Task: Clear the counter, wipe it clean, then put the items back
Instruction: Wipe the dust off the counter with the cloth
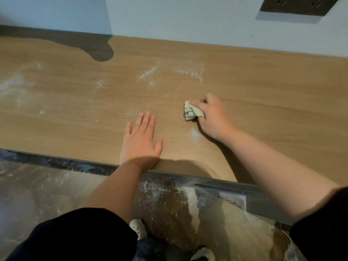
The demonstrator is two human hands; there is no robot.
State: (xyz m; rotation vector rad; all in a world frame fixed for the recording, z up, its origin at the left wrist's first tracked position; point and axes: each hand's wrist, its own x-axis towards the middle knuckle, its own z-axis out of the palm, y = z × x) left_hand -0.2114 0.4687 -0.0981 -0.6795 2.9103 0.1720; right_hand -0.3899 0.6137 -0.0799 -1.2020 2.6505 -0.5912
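Note:
The wooden counter [263,87] runs across the view, with smears of white dust [148,74] at its middle and far left. My right hand [212,117] grips a crumpled pale cloth [192,111] and presses it onto the counter right of centre. A small patch of dust [195,135] lies just in front of that hand. My left hand [141,140] rests flat on the counter near the front edge, fingers straight and together, holding nothing.
A pale wall [188,19] backs the counter, with a dark socket plate [295,5] at the top right. A dark shadow [98,49] falls on the back left of the counter. Below the front edge lies a dusty floor [47,191].

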